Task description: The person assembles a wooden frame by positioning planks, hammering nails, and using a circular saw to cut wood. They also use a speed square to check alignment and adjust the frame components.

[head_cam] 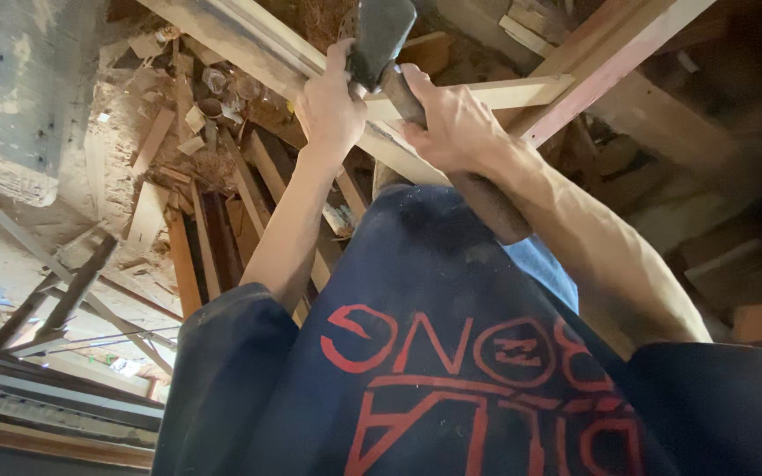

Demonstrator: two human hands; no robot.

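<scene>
Navy printed shirt [451, 353] lies nearest. Your left hand [332, 101] and right hand [451, 123] are both closed around the dark-headed, wooden-handled sledgehammer [379, 40]; judged top-heavy and rigid, so grip the handle.

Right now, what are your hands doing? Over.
Left hand and right hand both gripping hammer. Long plank right beneath. Scrap wood piled below.
</scene>
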